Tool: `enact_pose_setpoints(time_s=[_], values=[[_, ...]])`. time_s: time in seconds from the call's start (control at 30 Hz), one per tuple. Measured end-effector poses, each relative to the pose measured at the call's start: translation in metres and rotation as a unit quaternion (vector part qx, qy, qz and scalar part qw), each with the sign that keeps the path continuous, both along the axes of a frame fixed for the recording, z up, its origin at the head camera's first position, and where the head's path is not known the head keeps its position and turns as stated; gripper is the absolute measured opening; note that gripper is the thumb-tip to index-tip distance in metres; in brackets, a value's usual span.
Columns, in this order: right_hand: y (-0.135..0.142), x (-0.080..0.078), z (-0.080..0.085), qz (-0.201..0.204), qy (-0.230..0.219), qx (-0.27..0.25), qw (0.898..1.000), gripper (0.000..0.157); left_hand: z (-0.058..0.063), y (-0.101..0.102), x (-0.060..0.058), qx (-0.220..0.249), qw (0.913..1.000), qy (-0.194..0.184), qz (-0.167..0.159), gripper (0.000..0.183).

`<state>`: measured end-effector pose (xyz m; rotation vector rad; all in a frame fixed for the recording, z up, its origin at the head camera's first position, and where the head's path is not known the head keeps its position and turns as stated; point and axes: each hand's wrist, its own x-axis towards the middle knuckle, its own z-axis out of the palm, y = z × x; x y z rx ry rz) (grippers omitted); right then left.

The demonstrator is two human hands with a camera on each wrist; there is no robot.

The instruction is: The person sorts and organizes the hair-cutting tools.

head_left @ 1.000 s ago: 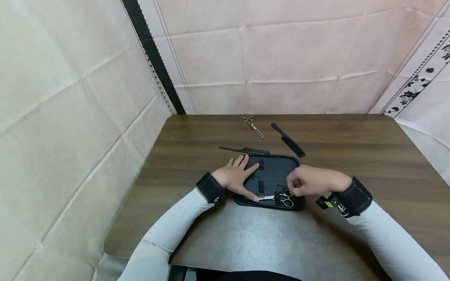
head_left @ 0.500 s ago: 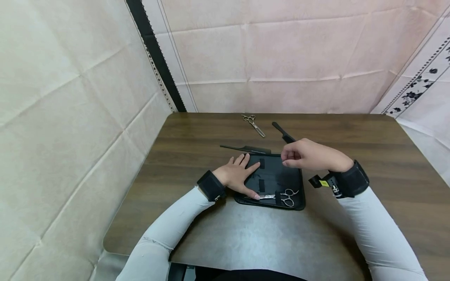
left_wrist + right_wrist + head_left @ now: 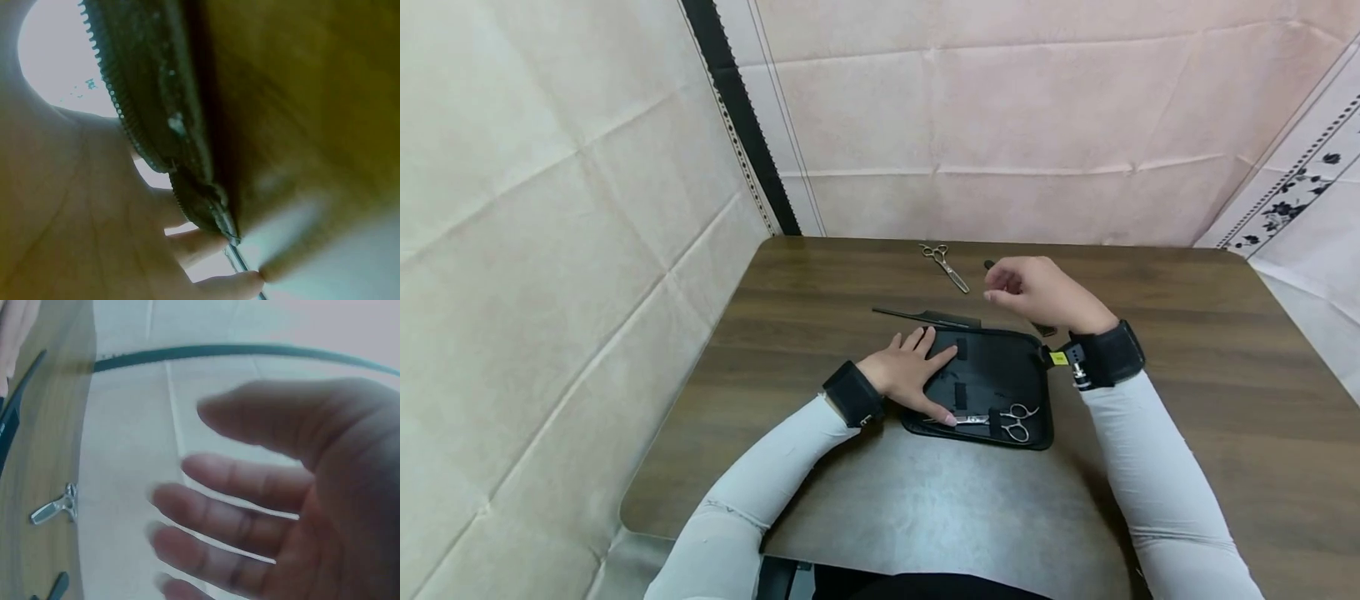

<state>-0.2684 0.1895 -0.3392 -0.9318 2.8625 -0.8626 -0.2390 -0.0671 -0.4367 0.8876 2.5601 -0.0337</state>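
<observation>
My left hand (image 3: pixel 910 375) lies with fingers spread on the left side of an open black zip case (image 3: pixel 1003 367), its thumb over the blade end of the scissors (image 3: pixel 976 420). These scissors sit under a strap along the case's near side. The right hand (image 3: pixel 1041 292) is above the table beyond the case, fingers loosely bent with nothing between them in the right wrist view. Below it, a black handled comb (image 3: pixel 1047 330) is mostly hidden. A pair of thinning scissors (image 3: pixel 953 276) lies further back, to the left of that hand.
A black tail comb (image 3: pixel 951 319) lies along the case's far edge. The wooden table (image 3: pixel 1187 350) ends at a pale cloth wall (image 3: pixel 1037 108) behind and another cloth wall (image 3: pixel 550 250) on the left.
My right hand has moved from beside the scissors' handles in the case, away from me, to over the handled comb. The left hand stays on the case.
</observation>
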Motion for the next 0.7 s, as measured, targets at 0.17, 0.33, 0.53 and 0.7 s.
enact_pose_setpoints(time_s=[0.17, 0.33, 0.53, 0.7], values=[[0.003, -0.02, -0.011, -0.057, -0.024, -0.018, 0.998, 0.035, -0.003, 0.0, -0.001, -0.003, 1.0, 0.0, -0.005, 0.119], [0.01, -0.039, -0.025, -0.096, -0.062, -0.019, 0.993, 0.046, -0.002, -0.001, -0.002, -0.005, 0.9999, 0.001, -0.011, 0.119], [0.026, -0.055, -0.045, -0.144, -0.123, 0.015, 0.982, 0.061, -0.001, -0.001, -0.001, -0.004, 0.9999, 0.007, -0.015, 0.121], [0.038, -0.062, -0.058, -0.173, -0.16, 0.046, 0.971, 0.069, 0.0, -0.001, 0.0, -0.004, 0.9999, 0.008, -0.013, 0.125]])
